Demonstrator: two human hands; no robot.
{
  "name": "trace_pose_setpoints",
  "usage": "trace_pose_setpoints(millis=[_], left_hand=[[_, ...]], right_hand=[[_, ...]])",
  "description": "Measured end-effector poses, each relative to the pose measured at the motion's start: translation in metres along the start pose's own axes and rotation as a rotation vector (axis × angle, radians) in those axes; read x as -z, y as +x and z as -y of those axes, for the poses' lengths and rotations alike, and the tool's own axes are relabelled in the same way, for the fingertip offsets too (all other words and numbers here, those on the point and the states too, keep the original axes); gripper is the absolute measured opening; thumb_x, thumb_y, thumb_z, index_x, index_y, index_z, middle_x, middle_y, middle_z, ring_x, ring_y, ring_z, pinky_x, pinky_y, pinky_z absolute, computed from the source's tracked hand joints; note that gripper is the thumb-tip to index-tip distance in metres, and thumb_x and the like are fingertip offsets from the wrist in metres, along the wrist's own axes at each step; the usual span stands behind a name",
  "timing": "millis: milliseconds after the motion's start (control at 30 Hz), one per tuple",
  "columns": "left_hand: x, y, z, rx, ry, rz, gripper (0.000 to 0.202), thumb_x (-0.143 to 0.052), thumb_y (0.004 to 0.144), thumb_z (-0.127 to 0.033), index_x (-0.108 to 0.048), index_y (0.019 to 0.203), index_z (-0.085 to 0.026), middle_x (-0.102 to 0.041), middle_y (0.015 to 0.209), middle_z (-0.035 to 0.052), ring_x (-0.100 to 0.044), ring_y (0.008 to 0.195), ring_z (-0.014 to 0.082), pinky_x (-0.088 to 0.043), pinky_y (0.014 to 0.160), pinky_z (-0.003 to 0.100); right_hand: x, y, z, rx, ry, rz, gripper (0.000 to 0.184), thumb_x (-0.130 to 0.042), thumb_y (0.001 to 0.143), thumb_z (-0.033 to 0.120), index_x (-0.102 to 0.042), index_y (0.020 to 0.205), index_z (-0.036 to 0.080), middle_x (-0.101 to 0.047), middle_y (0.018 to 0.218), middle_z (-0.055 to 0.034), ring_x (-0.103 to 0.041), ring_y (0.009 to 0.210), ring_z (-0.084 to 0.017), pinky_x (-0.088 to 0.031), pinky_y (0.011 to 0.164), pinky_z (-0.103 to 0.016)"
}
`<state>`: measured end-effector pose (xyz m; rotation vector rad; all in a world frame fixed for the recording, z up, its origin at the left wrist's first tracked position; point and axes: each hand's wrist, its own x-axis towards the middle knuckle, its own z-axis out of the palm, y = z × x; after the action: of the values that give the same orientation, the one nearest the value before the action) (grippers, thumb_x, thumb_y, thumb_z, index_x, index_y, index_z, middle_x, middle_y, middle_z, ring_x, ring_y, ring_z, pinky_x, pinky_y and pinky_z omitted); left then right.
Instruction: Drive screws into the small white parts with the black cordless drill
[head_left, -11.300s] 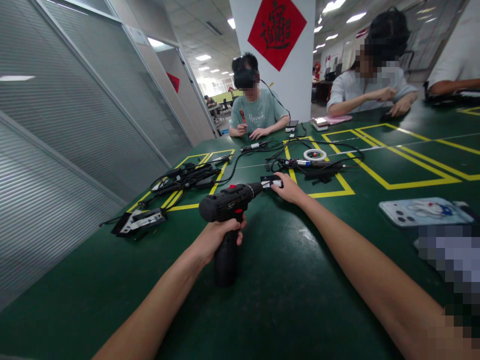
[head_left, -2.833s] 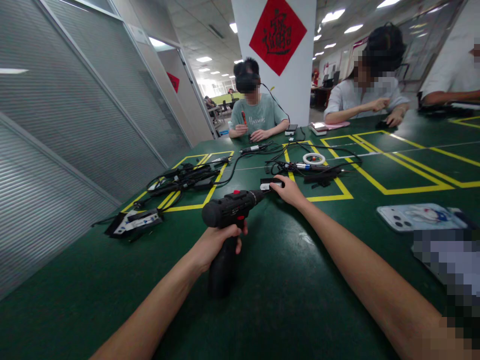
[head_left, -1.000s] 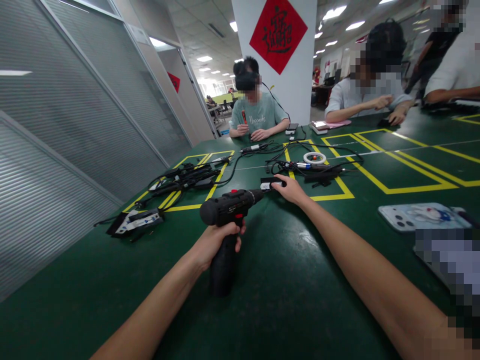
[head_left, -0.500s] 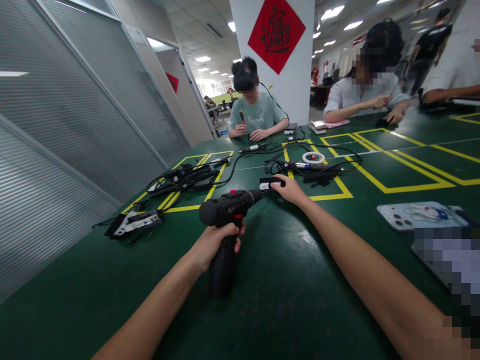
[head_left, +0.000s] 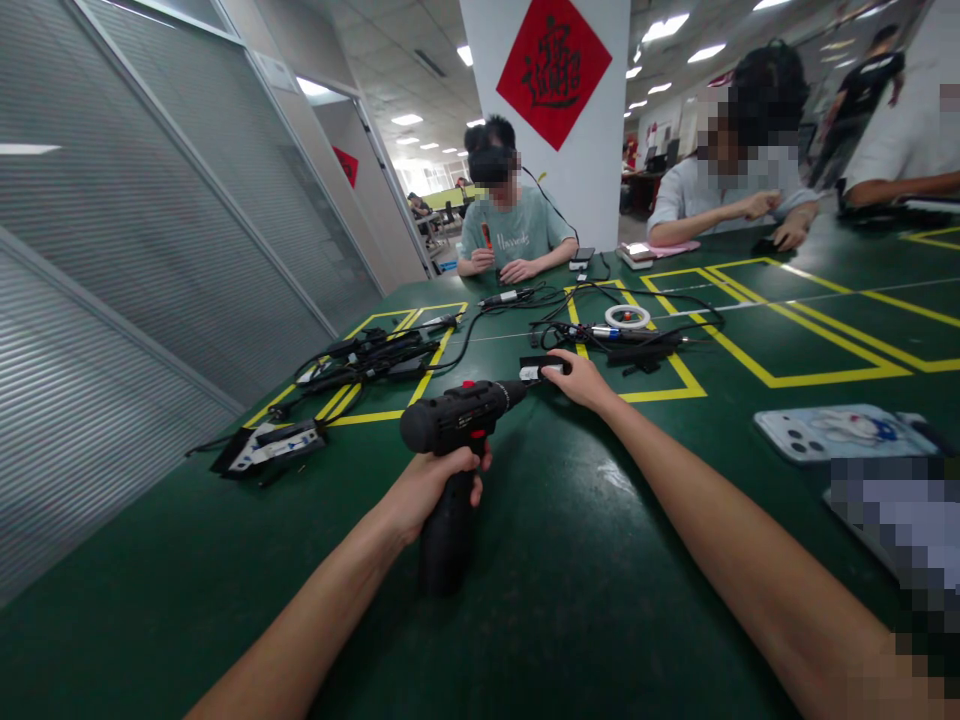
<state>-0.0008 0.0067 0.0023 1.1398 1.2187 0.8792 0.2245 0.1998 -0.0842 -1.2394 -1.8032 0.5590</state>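
My left hand [head_left: 442,485] is wrapped round the grip of a black cordless drill [head_left: 454,418], which has small red parts. The chuck points to the right and away from me. Just beyond its tip, my right hand [head_left: 571,378] pinches a small black block with a white label [head_left: 534,370] close to the table top. Whether the drill's bit touches this block I cannot tell; the meeting point is too small to see. My right fingertips partly cover the block.
Black cables and adapters [head_left: 367,355] lie in a yellow-taped area at the left. A white tape roll [head_left: 627,317] and more cables sit beyond my right hand. A phone [head_left: 844,433] lies at the right. Two people [head_left: 517,230] [head_left: 739,190] work across the green table [head_left: 570,580].
My hands, the drill and the labelled block keep practically the same places. Across the table, a person's orange-handled tool has tilted slightly.
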Motion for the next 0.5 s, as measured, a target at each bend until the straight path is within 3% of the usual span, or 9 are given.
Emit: trace_pose_setpoints(millis=[233,500], left_hand=[[0.0006,0.0008,0.0012,-0.013,-0.003,-0.001,0.024,-0.057,0.075,-0.025,-0.060,0.095,-0.013,-0.060,0.084,0.0039,-0.054,0.052,0.0111,-0.041,0.050,0.025],[-0.0011,0.0006,-0.0001,-0.001,-0.003,-0.020,0.025,-0.058,0.072,-0.024,-0.061,0.094,-0.013,-0.061,0.082,0.0043,-0.054,0.051,0.0116,-0.041,0.049,0.026]], right_hand=[[-0.0012,-0.0001,-0.0033,-0.048,-0.015,-0.026,0.052,-0.063,0.079,0.045,-0.057,0.124,0.020,-0.066,0.106,-0.0081,-0.062,0.091,-0.020,-0.047,0.088,-0.036],[-0.0009,0.0007,-0.0044,-0.033,-0.007,-0.017,0.048,-0.063,0.079,0.045,-0.059,0.119,0.019,-0.066,0.104,-0.0079,-0.062,0.089,-0.019,-0.047,0.086,-0.035]])
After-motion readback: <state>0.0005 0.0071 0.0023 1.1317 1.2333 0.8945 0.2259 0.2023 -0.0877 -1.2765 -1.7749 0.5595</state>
